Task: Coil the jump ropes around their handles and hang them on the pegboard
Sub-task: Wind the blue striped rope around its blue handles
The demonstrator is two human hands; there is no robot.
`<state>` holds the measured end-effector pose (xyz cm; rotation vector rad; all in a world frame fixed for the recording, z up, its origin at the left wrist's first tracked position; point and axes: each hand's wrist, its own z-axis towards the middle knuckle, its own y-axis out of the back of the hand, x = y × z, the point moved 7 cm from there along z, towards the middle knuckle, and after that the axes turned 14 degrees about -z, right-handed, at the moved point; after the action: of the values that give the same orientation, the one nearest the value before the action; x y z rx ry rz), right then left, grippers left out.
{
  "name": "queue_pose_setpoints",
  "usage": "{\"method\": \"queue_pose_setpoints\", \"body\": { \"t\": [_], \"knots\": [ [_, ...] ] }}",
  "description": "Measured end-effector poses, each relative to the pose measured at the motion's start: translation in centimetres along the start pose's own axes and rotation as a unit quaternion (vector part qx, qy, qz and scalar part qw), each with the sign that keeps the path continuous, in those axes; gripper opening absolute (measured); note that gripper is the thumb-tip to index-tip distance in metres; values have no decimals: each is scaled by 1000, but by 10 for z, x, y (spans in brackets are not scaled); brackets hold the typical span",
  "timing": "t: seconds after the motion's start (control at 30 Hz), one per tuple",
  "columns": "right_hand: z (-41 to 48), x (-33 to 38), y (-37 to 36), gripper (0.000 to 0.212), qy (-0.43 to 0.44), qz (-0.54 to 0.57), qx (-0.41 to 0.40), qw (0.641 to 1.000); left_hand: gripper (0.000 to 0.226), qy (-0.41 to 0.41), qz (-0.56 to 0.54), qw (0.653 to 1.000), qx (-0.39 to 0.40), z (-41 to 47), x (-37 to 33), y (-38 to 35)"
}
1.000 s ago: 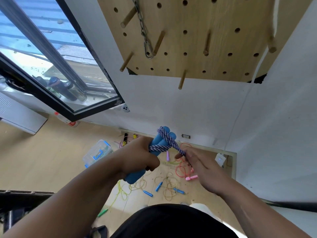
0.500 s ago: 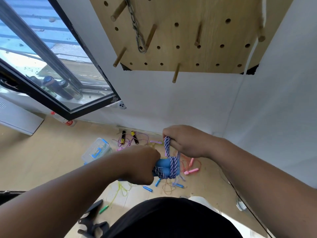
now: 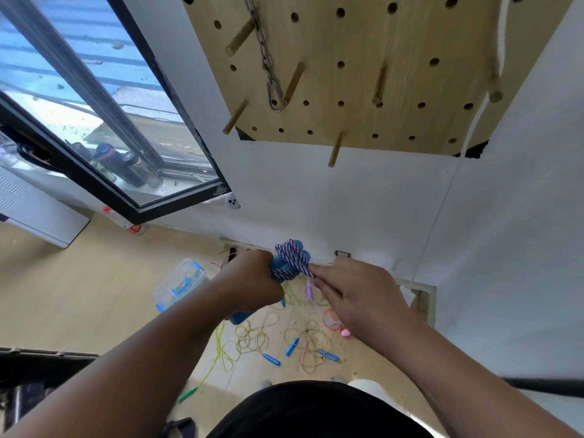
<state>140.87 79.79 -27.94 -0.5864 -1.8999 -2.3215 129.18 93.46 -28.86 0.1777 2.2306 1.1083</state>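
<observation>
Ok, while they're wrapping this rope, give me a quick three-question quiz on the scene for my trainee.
1. Which hand grips the blue handles?
2. Which of these hangs from the pegboard? A. metal chain B. towel C. hammer
3. True or false: the striped rope already hangs on the pegboard.
Key: 1. The left hand; the right hand pinches the rope. 2. A. 3. False; both hands hold it.

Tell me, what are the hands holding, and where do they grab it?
The left hand grips the blue handles around their middle. The right hand pinches the striped rope just beside the coils wound near the handles' top.
</observation>
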Motion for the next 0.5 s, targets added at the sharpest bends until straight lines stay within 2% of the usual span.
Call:
{"method": "queue_pose_setpoints", "body": {
  "t": [0.07, 0.13, 0.3, 0.37, 0.43, 0.5],
  "knots": [
    [-8, -16, -8, 45, -47, 70, -8, 996, 20, 15, -94, 995, 17, -4, -2, -3],
    [-14, -23, -16, 44, -62, 94, -12, 994, 22, 36, -203, 978, 40, -11, -6, -5],
    [-22, -31, -22, 33, -76, 144, -23, 986, 33, 75, -462, 878, 101, -26, -9, -1],
    [-24, -39, -31, 39, -76, 107, 16, 991, 35, 61, -473, 866, 149, -30, -13, 2],
    [-25, -50, -43, 42, -82, 65, 62, 993, 34, 29, -395, 895, 206, -40, -26, 0],
    [-18, -54, -50, 40, -82, 48, 106, 990, 28, -8, -260, 935, 240, -51, -39, -8]
  ]
}}
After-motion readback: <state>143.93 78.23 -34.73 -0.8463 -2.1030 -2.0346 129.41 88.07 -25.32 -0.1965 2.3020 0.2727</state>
